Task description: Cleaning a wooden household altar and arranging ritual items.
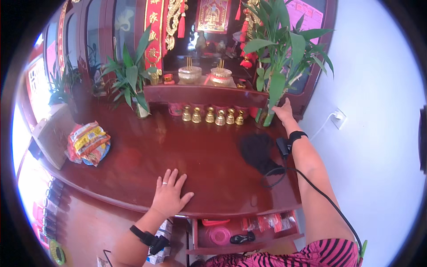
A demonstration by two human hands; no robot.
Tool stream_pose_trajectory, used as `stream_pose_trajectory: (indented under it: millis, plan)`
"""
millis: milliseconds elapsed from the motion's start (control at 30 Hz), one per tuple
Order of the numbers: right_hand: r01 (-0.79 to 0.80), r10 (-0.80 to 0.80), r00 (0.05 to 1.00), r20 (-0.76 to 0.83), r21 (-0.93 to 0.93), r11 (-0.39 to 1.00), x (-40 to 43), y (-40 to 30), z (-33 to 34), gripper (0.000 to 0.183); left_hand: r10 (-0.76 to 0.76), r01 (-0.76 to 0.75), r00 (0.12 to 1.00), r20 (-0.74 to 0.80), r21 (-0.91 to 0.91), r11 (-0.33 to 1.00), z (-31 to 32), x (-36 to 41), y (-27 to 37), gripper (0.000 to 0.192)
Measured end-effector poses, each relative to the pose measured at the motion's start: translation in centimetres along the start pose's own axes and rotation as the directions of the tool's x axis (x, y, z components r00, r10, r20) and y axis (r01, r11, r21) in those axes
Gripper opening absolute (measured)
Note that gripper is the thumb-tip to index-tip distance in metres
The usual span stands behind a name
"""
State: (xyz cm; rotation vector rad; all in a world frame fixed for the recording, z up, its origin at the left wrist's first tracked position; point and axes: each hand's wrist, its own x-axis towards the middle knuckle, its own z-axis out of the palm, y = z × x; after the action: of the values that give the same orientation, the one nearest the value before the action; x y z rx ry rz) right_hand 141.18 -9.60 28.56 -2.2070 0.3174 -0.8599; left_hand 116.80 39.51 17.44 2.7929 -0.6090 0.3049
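My left hand (170,195) lies palm down with spread fingers on the dark red wooden tabletop (200,163), near its front edge. My right hand (284,110) reaches to the back right corner, at the glass vase (265,116) of a tall lucky bamboo plant (278,60). Its thumb meets the vase's side; whether the fingers grip it is not clear. A black cloth item (258,152) lies in front of that vase. Several small gold cups (209,115) stand in a row to the vase's left, below a raised shelf (203,93).
Two incense pots (189,74) stand on the shelf. A second plant's vase (142,108) is at the back left, snack packets (88,142) at the far left. Below the front edge is an open drawer (213,245). A black cable (320,192) runs along my right arm, beside a wall socket (338,117).
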Motion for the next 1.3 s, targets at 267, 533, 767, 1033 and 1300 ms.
stream_pose_trajectory:
  millis: [267,533,767,1033,1300]
  plan:
    - [-0.023,0.027,0.999,-0.021,0.165,0.986,2.6,-0.2,3.7,0.132,-0.049,0.049,0.999,0.017,-0.019,0.999,-0.5,0.0,0.4,0.068]
    - [-0.06,0.101,0.971,-0.215,0.189,0.98,3.6,0.5,6.3,0.125,-0.069,0.07,0.997,0.036,-0.023,0.997,-0.8,0.1,0.6,0.069]
    - [0.043,-0.007,0.979,-0.203,0.171,0.984,3.1,1.1,4.8,0.119,-0.049,0.05,0.998,0.037,-0.029,0.998,-1.0,0.4,0.7,0.066]
    - [0.03,-0.007,0.978,-0.207,0.11,0.993,0.5,0.9,2.4,0.129,-0.055,0.056,0.998,0.034,-0.024,0.998,-0.9,0.2,0.7,0.067]
    - [0.163,-0.145,0.981,-0.132,0.133,0.978,-2.7,1.0,0.3,0.12,-0.046,0.047,0.999,0.016,-0.044,0.998,-0.5,0.2,0.6,0.066]
